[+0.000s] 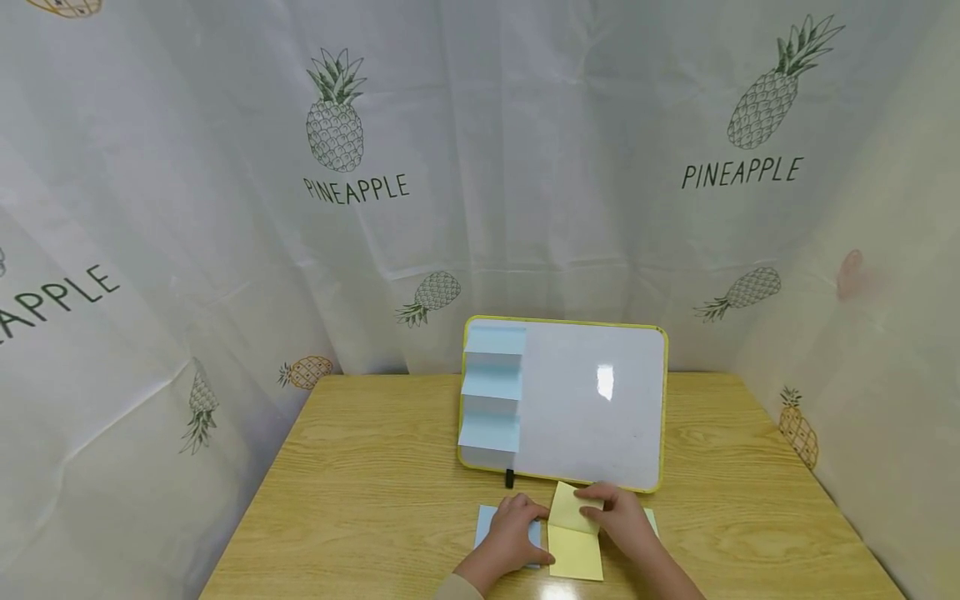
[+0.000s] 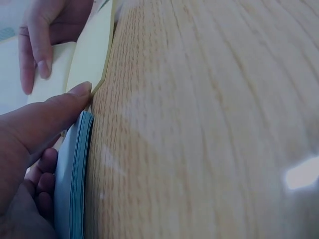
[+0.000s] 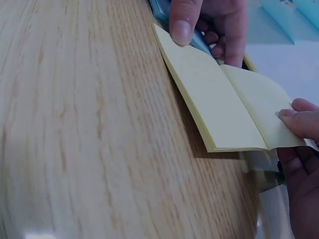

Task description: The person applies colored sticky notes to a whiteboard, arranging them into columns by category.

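Note:
A yellow sticky note pad (image 1: 576, 554) lies near the table front, its top sheet (image 3: 259, 94) folded up from a crease at the far side. My right hand (image 1: 622, 521) pinches that raised sheet between thumb and fingers. Over the blue sticky note pad (image 2: 75, 184) spreads my left hand (image 1: 513, 533). Its straight thumb (image 3: 183, 22) presses the near left corner of the yellow pad, and its index finger reaches down by the far left corner. The other left fingers are bent beside the blue pad.
Behind the pads a yellow-framed whiteboard (image 1: 592, 400) carries three pale blue notes (image 1: 491, 383) in a column at left, their lower edges lifting. A small black piece (image 1: 509, 479) sits at its lower edge. A pale green pad (image 1: 651, 521) shows behind the right hand. A pineapple-print curtain (image 1: 525, 208) surrounds the table.

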Tool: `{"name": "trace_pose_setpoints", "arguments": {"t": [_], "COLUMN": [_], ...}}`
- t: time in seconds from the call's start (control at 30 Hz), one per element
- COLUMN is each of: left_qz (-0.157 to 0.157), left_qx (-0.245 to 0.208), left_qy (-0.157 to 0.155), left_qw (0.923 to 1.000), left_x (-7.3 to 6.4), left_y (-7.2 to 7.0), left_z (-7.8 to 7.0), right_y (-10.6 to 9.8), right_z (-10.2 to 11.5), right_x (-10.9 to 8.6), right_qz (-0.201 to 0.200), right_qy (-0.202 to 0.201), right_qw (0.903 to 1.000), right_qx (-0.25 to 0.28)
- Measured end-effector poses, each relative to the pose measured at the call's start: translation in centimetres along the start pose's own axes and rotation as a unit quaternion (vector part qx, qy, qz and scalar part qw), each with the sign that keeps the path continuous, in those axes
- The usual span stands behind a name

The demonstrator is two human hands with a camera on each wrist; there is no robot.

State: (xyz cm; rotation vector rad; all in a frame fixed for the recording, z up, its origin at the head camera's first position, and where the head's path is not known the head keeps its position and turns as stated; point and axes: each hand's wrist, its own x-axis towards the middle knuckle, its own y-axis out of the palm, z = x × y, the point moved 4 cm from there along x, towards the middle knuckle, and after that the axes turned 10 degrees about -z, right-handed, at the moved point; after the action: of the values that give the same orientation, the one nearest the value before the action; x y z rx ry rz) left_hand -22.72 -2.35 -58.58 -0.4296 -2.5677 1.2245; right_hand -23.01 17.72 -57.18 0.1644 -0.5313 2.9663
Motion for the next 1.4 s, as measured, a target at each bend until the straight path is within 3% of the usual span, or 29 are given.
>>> {"name": "trace_pose_setpoints", "arguments": {"t": [0.3, 0.9, 1.4], "left_qz": [0.003, -0.007, -0.004], "left_qx": [-0.001, 0.007, 0.000], "left_qy": [-0.002, -0.001, 0.005], "left_qw": [1.0000, 0.9999, 1.0000], "left_x": [0.0, 0.1, 0.0], "left_y": [-0.1, 0.1, 0.0], "left_z": [-0.2, -0.2, -0.1], "right_y": [-0.3, -0.9, -1.9], "right_z": [0.2, 0.1, -0.2], "right_x": [0.3, 0.7, 1.5], "right_qz": [-0.007, -0.084, -0.097], "right_qy": [0.030, 0.009, 0.072], "right_qw": [0.9995, 0.9961, 0.9920], "right_qx": [0.012, 0.026, 0.036]}}
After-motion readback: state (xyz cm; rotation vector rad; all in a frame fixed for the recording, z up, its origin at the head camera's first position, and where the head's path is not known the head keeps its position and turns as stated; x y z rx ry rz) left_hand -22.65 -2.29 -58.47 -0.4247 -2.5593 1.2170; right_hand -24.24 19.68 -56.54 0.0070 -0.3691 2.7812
